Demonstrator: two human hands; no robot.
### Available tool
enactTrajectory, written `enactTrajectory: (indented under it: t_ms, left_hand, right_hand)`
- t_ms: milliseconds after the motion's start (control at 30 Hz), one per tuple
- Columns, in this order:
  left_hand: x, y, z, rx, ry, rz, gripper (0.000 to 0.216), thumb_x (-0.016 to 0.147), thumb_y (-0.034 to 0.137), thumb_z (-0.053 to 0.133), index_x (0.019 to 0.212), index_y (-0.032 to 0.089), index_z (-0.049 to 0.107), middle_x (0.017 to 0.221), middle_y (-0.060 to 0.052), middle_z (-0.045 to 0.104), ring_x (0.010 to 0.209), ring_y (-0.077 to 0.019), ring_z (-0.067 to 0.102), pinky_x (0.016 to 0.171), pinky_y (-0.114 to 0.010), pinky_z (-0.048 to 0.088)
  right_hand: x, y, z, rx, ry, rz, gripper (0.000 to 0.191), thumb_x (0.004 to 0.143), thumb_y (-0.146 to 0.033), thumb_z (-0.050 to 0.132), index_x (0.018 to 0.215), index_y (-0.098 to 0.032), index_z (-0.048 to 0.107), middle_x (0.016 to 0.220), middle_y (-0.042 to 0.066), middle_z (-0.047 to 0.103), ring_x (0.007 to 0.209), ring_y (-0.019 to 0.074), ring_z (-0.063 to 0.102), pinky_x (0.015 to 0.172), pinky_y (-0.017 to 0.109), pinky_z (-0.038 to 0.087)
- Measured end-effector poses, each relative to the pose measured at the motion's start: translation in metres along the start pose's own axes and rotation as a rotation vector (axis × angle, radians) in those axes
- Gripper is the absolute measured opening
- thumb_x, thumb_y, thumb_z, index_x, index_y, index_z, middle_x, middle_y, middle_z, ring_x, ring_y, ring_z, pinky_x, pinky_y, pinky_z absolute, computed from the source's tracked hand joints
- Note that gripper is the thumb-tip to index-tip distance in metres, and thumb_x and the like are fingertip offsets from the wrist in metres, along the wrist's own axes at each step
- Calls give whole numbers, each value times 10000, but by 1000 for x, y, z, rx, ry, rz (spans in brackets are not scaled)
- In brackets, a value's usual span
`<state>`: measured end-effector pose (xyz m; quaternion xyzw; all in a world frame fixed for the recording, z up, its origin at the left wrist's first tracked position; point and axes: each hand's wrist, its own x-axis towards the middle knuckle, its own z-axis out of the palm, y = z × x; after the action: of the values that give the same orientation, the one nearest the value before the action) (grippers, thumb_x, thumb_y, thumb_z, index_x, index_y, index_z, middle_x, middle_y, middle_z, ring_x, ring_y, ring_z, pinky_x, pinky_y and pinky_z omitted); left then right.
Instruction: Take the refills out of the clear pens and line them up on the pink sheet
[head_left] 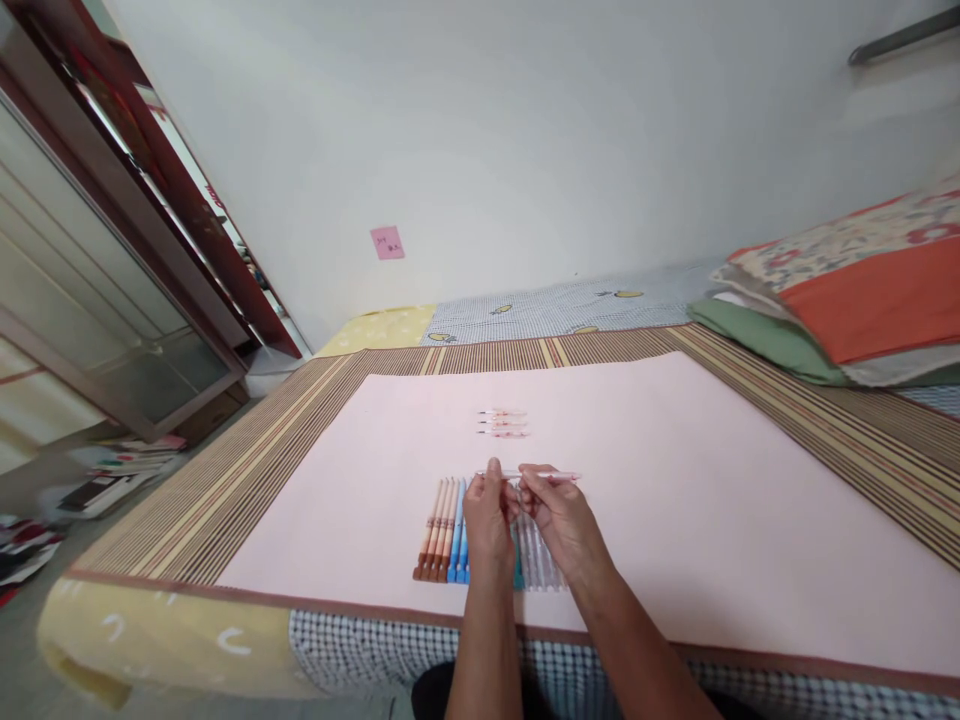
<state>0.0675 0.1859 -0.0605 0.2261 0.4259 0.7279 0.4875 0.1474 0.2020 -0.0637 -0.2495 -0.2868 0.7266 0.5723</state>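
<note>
Above a row of pens, a slim pale pen with pinkish marks (566, 476) lies crosswise between my two hands. My left hand (487, 515) pinches its left end, thumb on top. My right hand (556, 508) grips it nearer the right end, which sticks out past the fingers. Under the hands the row runs from brown-and-peach pens (435, 535) to blue pens (457, 545), with a teal piece (518, 560) and clear pen barrels (541, 560) to the right. My hands and forearms cover the row's middle. Farther off lie three thin pens or refills (504, 422), side by side with dark tips leftward.
A large pale pink sheet (675, 480) covers a striped mat (195, 500) on a bed. Folded bedding (885, 290) is stacked at the right. A pink note (387, 243) sticks to the white wall (562, 130). A sliding-door cabinet (97, 250) stands at the left.
</note>
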Motion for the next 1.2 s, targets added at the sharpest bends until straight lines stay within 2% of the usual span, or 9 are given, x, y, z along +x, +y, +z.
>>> enactTrajectory:
  t_ms: [100, 167, 267, 433, 500, 633, 800, 1033, 1200]
  left_hand:
    - [-1, 1, -1, -4, -123, -1, 423, 751, 512, 795, 874, 143, 628, 636, 12, 620, 488, -73, 506, 463, -193, 309]
    - [-1, 0, -1, -17, -148, 8, 391, 721, 451, 834, 816, 138, 620, 627, 13, 618, 495, -63, 498, 478, -185, 330]
    - [0, -1, 0, -76, -58, 14, 442, 696, 477, 845, 694, 158, 539, 568, 26, 588, 464, -57, 484, 462, -177, 332]
    - [3, 0, 0, -150, 45, -40, 489, 628, 501, 883, 751, 160, 555, 609, 18, 630, 473, -78, 555, 462, -176, 393]
    - [3, 2, 0, -176, 55, -52, 486, 623, 490, 889, 768, 161, 561, 632, 5, 654, 482, -87, 577, 476, -184, 427]
    - [5, 3, -3, -204, 89, -45, 479, 617, 459, 902, 782, 156, 570, 640, -2, 668, 517, -99, 616, 478, -174, 447]
    - [8, 0, -5, -210, 132, -15, 454, 634, 429, 902, 774, 156, 568, 623, 5, 654, 532, -94, 626, 479, -150, 459]
    - [15, 1, -14, -247, 280, 10, 292, 780, 339, 813, 778, 141, 599, 647, -12, 666, 535, -83, 631, 496, -142, 482]
    - [18, 2, -19, -290, 288, -18, 231, 830, 287, 771, 764, 129, 616, 649, -24, 666, 535, -81, 632, 507, -141, 492]
  right_hand:
    - [1, 0, -1, 15, 11, -11, 280, 645, -381, 886, 674, -170, 703, 609, -14, 606, 547, 116, 488, 536, 282, 421]
    - [1, -2, -1, 10, 12, -17, 288, 633, -380, 892, 670, -168, 701, 618, -12, 614, 559, 116, 496, 543, 281, 427]
    - [0, -3, 1, -10, 18, -14, 293, 616, -384, 902, 695, -176, 711, 597, -25, 598, 556, 113, 498, 548, 273, 431]
    - [-1, -2, 0, 4, 44, 32, 342, 559, -368, 932, 780, -188, 744, 641, -20, 638, 589, 125, 542, 593, 279, 473]
    - [-1, -2, -2, 21, 43, 68, 369, 601, -443, 903, 811, -178, 756, 672, 5, 665, 608, 139, 571, 628, 296, 498]
    - [2, -4, -7, 46, 48, 138, 526, 747, -663, 700, 829, -148, 772, 688, 70, 682, 636, 176, 602, 638, 325, 515]
    - [4, -4, -11, 21, 94, 72, 347, 713, -491, 782, 785, -151, 768, 569, -12, 548, 529, 110, 462, 506, 261, 401]
    - [7, -14, -24, -192, 70, -24, 312, 675, -447, 851, 729, -165, 731, 666, 8, 638, 543, 89, 457, 509, 251, 350]
    - [10, -23, -36, -121, 68, 36, 393, 640, -407, 888, 943, -180, 782, 806, 30, 683, 603, 103, 488, 529, 251, 386]
